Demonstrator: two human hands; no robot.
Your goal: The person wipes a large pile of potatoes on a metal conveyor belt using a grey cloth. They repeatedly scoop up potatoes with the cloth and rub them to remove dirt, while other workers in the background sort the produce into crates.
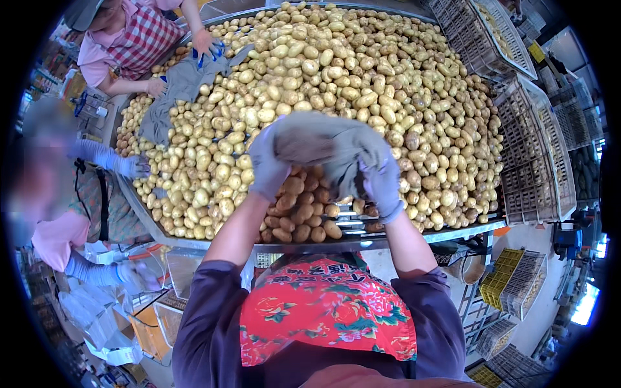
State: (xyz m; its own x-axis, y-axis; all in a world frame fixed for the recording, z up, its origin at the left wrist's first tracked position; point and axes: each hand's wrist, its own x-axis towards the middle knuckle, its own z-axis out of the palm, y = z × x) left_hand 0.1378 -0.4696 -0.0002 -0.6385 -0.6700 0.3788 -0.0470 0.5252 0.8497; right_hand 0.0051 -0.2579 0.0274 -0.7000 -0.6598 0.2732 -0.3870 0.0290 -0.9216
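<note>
Here, both gloved hands are raised over the near edge of a large metal sorting table [453, 231] heaped with small, smooth, pale yellow potatoes [336, 71]. The left hand [266, 165], in a thin grey-lilac glove, is closed around the left end of a grey cloth [323, 145]; the right hand [381, 184], gloved the same, is closed on the cloth's right lower fold. The cloth is soft, matt and crumpled, bunched into a rounded bundle between the two hands, with a brownish soiled patch on its upper left face. It hangs just above a patch of darker, tan-brown potatoes [301, 220] lying at the table's near rim, where bare metal slats show through. These tan ones look duller and rougher-skinned than the yellow heap behind. At the far left side of the table another person's hands [207, 44] press on a second grey cloth [178, 90] spread flat over the potatoes. Along the right edge stand grey plastic lattice crates [537, 155], stacked and tilted. Below the table, lower right, a yellow crate [498, 275] sits beside more grey ones.
</note>
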